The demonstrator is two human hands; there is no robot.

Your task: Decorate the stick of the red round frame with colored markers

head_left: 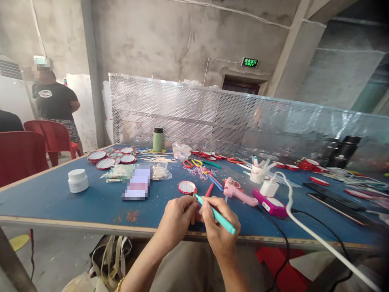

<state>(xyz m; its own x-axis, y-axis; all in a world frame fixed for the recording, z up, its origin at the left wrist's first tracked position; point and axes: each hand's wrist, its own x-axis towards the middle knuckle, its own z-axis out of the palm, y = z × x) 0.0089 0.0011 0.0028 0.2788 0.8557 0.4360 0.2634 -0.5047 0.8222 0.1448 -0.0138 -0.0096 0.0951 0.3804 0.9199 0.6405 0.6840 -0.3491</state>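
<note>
My left hand (178, 219) pinches a thin wooden craft stick (193, 220), held upright near the table's front edge; its top end looks reddish. In my right hand (221, 223) is a teal marker pen (224, 222), slanted so its tip meets the stick's upper part or nearly so. Just beyond my fingers lies a round red-rimmed disc (186, 187). A red marker (209, 189) and a blue marker (216, 183) rest to its right, beside a pink hot glue gun (238, 192).
A white jar (78, 181), bagged sticks, a blurred phone (137, 182) and red-rimmed discs (105, 163) occupy the left. Rightward are a cup of pens (257, 173), a purple power strip (270, 202) and a white cable (319, 243). Behind stands a perforated metal screen (188, 109); a person (56, 99) stands far left.
</note>
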